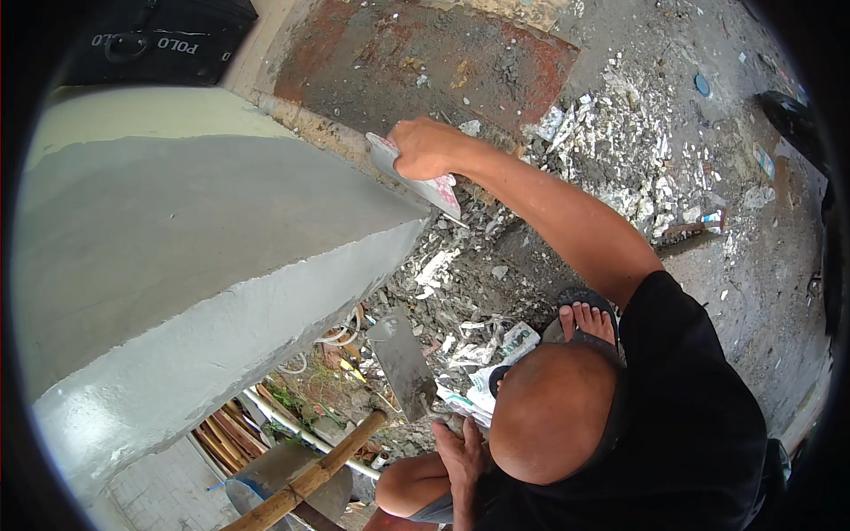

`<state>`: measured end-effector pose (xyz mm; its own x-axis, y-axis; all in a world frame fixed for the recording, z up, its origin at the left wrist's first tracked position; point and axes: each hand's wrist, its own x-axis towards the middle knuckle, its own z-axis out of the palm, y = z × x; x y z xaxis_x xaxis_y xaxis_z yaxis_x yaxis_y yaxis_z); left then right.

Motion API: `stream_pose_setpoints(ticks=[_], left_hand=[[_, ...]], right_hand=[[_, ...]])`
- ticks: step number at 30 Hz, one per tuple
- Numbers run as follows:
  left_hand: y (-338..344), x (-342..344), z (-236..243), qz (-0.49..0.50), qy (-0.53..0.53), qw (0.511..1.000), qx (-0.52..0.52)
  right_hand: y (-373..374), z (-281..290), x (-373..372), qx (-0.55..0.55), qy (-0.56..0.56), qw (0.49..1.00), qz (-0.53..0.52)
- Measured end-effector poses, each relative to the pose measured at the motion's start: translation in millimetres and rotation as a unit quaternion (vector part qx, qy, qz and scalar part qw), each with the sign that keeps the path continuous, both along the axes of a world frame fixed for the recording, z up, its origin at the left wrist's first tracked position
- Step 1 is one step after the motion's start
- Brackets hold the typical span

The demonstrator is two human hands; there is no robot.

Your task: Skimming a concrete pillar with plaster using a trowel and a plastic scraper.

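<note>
Neither of my hands shows in the head view. Below me a bald person in black (686,398) crouches beside a grey plastered block (195,221). Their right hand (421,146) grips a steel float (447,203) with pink marks against the block’s far edge. Their left hand (456,451) is low, at the handle end of a square-bladed trowel (398,358); whether it grips the handle is unclear.
A black bag (155,57) sits at upper left. A bamboo pole (319,469), white pipe (274,407) and metal drum (266,500) lie along the lower left. Rubble (637,150) covers the ground around a reddish slab (540,71). A dark curved object (788,124) stands at far right.
</note>
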<state>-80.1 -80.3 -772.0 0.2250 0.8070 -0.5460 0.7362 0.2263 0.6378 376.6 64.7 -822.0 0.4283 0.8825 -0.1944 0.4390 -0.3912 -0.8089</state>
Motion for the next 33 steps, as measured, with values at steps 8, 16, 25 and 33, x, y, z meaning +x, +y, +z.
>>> stream_pose_setpoints(ticks=[8, 16, 25, 33], left_hand=[[-0.4, 13.2, 20.0, -0.117, 0.139, 0.980, 0.084], [-2.7, -30.5, -14.5, -0.040, 0.041, 0.998, 0.031], [1.7, 30.2, 23.2, -0.091, 0.112, 0.987, 0.068], [-2.1, -5.9, -4.9, -0.038, 0.045, 0.998, 0.017]], right_hand=[[6.7, -30.5, -28.1, -0.008, 0.017, 0.999, 0.028], [7.6, 25.8, -21.3, 0.055, 0.071, 0.996, 0.009], [-39.2, 63.6, -26.0, -0.007, 0.043, 0.997, 0.061], [-19.9, 103.1, -41.9, 0.086, 0.010, 0.989, 0.123]])
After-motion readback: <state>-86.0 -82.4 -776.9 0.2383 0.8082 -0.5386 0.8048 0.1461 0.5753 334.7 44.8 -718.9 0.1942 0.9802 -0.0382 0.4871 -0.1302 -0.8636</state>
